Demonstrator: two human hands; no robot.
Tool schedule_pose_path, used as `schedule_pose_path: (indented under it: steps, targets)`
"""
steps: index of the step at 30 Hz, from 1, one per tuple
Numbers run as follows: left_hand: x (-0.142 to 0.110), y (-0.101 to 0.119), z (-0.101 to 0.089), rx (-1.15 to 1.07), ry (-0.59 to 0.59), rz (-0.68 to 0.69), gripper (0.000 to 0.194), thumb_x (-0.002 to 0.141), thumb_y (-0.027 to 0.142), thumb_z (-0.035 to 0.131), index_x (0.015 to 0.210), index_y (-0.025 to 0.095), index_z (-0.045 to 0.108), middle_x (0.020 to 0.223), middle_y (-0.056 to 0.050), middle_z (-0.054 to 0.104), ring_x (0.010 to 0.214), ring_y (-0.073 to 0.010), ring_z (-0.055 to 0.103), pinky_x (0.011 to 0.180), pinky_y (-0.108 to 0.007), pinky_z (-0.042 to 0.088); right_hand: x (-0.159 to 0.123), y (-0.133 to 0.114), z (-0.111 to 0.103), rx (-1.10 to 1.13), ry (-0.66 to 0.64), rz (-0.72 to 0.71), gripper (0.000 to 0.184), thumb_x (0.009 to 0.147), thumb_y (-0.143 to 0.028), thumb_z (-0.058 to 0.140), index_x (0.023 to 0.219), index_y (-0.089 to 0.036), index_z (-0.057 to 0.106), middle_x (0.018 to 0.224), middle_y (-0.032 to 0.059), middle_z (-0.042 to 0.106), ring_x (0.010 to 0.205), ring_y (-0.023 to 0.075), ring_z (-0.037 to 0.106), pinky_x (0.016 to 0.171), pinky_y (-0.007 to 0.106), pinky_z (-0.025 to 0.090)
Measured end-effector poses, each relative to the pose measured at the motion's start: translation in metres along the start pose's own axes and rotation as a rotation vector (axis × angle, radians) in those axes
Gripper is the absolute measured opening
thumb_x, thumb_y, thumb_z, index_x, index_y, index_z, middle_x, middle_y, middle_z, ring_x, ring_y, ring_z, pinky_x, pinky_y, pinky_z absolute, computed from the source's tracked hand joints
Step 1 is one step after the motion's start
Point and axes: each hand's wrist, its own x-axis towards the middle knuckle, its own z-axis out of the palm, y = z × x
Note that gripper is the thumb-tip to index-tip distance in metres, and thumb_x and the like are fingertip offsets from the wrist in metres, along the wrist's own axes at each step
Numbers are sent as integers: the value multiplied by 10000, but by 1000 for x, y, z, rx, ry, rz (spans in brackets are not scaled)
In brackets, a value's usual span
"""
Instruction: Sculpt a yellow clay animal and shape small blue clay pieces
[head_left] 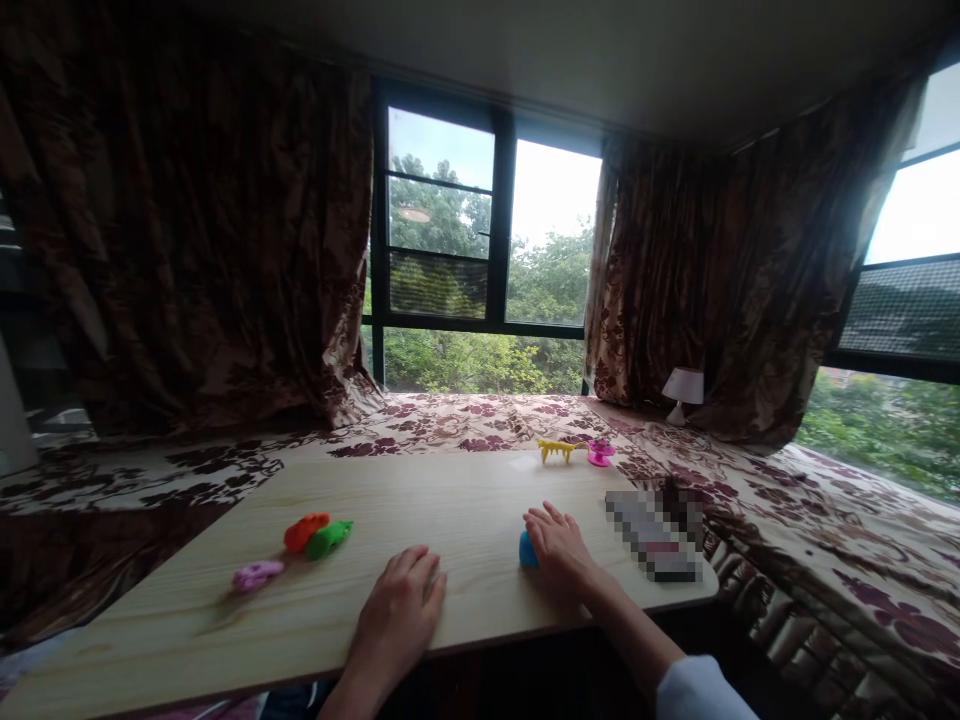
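My right hand [559, 552] is over a small blue lump [529, 549] on the right half of the light wooden board [465, 490]. Its fingers reach past the lump, and the palm hides part of it. My left hand [401, 608] lies palm down near the board's front edge, fingers loosely stretched and thumb apart, with nothing visible in it. Farther left sit an orange lump [302, 532], a green lump [330, 539] touching or close beside it, and a pink lump [257, 575] nearer me.
At the board's back right stand a yellow toy piece with prongs [555, 451] and a magenta stand-like toy [601, 453]. A blurred-out flat object [652, 538] lies by the right edge. Behind are flowered cloth [465, 425], a small white lamp [682, 388], curtains and windows.
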Motion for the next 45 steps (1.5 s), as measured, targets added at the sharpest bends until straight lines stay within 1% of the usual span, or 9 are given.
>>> schedule_pose_path:
  steps: [7,14,20,25,28,33,36,40,45]
  targets:
    - [0,2,-1,-3,-9,8,343,851,361,408,1027,173,635,1116,-87,610,1089,-226,511,976,-362,383,-56,-40,-2,62,-4,-145,477,899,-210,398,1371,-254,345,1478,20,278,1360,218,213,1088,436,213]
    - [3,1,2,-30,-12,18,338,839,359,424,1009,173,648,1102,-97,623,1064,-239,531,958,-379,399,-1,-86,17,57,57,-146,293,903,-311,455,1159,-205,553,1302,57,521,1337,236,252,1096,457,149]
    - [4,-2,1,-104,21,-16,342,808,357,466,1030,173,650,1132,-104,617,1114,-259,508,1013,-424,345,41,-55,18,55,70,67,314,887,-336,533,1147,-160,543,1241,83,521,1138,253,491,953,507,369]
    - [8,-7,1,-263,60,-98,340,782,370,493,995,170,666,1134,-105,631,1123,-266,527,1022,-450,357,-14,-19,-9,114,123,126,297,922,-339,420,1126,-221,602,1317,100,496,1327,307,253,1038,581,147]
    - [9,6,0,-388,54,-126,339,803,387,467,974,173,668,1119,-86,645,1110,-233,552,1008,-393,396,-55,-16,-17,252,150,56,334,867,-321,506,1196,-300,559,1265,35,561,1309,282,304,1071,560,97]
    - [17,31,-20,-568,-12,-115,359,846,395,425,1081,202,616,1130,-39,655,1050,-172,601,901,-287,487,-53,-42,0,550,204,16,487,794,-216,576,1270,-256,483,1218,50,595,1103,217,553,933,377,451]
    - [29,28,-32,-608,-7,-138,382,852,397,411,1108,182,594,1127,-55,660,1046,-186,606,880,-294,496,-29,-65,15,669,241,-2,422,769,-142,548,1181,-232,540,1226,59,571,1023,185,601,785,278,536]
    - [38,26,-26,-613,-54,-119,375,852,387,403,1055,157,618,1105,-76,665,1017,-189,616,845,-285,510,-22,-74,21,715,230,-48,527,669,-81,591,1172,-233,552,1153,42,605,1054,195,578,919,308,467]
    - [26,50,-5,-551,-173,18,327,815,369,473,1057,211,628,1087,-49,663,995,-182,612,797,-270,515,-38,-32,11,706,209,-25,669,694,-154,609,1329,-228,412,1233,44,578,1191,201,484,1028,345,368]
